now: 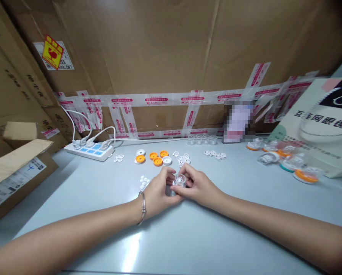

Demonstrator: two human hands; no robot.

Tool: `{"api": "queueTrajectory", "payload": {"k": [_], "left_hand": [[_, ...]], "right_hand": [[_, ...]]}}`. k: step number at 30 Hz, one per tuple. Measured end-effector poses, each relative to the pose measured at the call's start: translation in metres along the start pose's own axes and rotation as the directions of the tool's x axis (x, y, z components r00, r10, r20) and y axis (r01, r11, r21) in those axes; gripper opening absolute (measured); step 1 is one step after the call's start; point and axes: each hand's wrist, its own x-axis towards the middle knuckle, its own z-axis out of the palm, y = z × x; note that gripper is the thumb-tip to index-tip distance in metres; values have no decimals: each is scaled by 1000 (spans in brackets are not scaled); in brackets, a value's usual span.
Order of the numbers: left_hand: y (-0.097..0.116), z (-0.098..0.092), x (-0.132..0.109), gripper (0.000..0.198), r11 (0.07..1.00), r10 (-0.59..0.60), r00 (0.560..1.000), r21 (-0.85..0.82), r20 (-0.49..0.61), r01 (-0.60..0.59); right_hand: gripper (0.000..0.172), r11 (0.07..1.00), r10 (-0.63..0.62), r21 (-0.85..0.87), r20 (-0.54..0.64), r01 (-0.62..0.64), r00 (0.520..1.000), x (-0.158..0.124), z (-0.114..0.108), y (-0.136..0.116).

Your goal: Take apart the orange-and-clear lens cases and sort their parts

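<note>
Both hands meet at the middle of the pale table (188, 236) around a small clear plastic cup-like part (179, 179). My left hand (158, 193), with a silver bangle on its wrist, pinches the part from the left. My right hand (195, 185) grips it from the right with curled fingers. Just left of the hands lie a few tiny white pieces (144, 182). Behind them sit orange caps (157, 158), white caps (167, 160) and small white parts (183, 158).
A white power strip (89, 149) with plugged cables lies at the back left. An open cardboard box (15, 168) stands at the left edge. Clear cups (201, 139), finished orange and teal pieces (291, 164) and a printed bag (316, 126) fill the back right. Cardboard walls rise behind.
</note>
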Motion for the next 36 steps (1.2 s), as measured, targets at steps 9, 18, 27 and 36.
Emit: {"api": "queueTrajectory", "payload": {"k": [9,18,27,36], "left_hand": [[-8,-10,3,38,1000,-5,1000,15,-7,5],[-4,-15,-5,37,986,-51,998,159,-48,58],[-3,-20,-11,51,970,-144,981,178,-126,166],[-4,-20,-14,70,972,-151,977,159,-150,174]], "right_hand": [[22,999,0,41,41,-1,999,7,3,-3],[21,998,18,56,50,-21,999,7,1,-2],[23,998,9,58,39,-11,999,7,1,-2],[23,998,12,66,41,-15,999,6,0,-3]]}}
